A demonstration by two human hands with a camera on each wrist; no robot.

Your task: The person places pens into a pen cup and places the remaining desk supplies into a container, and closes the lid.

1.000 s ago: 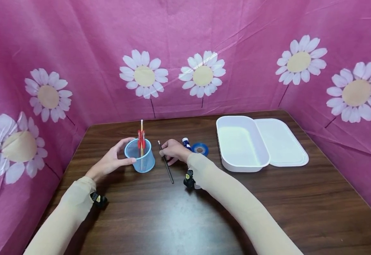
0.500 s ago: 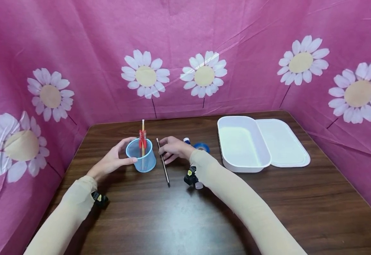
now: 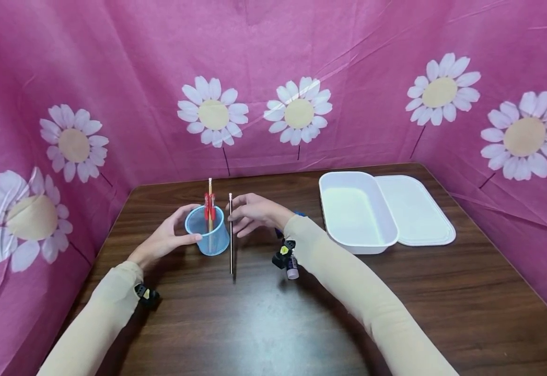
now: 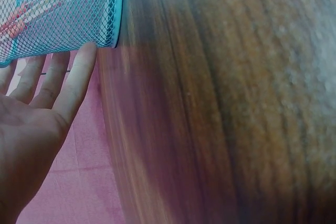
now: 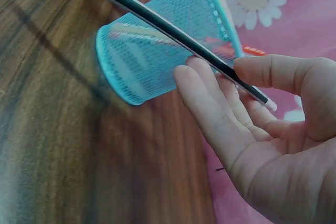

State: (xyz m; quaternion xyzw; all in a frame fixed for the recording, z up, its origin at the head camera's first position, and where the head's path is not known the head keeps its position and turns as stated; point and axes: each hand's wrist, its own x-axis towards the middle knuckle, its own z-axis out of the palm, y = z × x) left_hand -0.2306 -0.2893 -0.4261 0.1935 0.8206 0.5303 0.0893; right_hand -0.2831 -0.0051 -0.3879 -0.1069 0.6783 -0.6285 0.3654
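Observation:
A light-blue mesh pen cup [image 3: 220, 244] stands on the table, holding a yellow pencil [image 3: 210, 184] and red items [image 3: 212, 207]. My left hand [image 3: 166, 237] holds the cup from the left, thumb near the front rim and fingers behind; in the left wrist view its fingertips meet the mesh [image 4: 58, 17]. Just right of the cup, my right hand [image 3: 259, 213] pinches a dark pencil [image 3: 231, 248] near its eraser end. The pencil hangs nearly upright, dark end down, beside the cup. In the right wrist view the pencil [image 5: 157, 22] crosses in front of the cup [image 5: 149, 72].
A white open box [image 3: 359, 209] stands to the right, with its flat white lid [image 3: 421, 209] beside it. A pale-ended cylinder [image 3: 292, 272] lies under my right wrist. Blue tape [image 3: 300, 213] is mostly hidden behind the sleeve. A pink flowered cloth hangs behind the table.
My right hand has lifted the dark pencil and turned it from a slant to nearly upright, moving slightly left toward the cup. The left hand stays on the cup.

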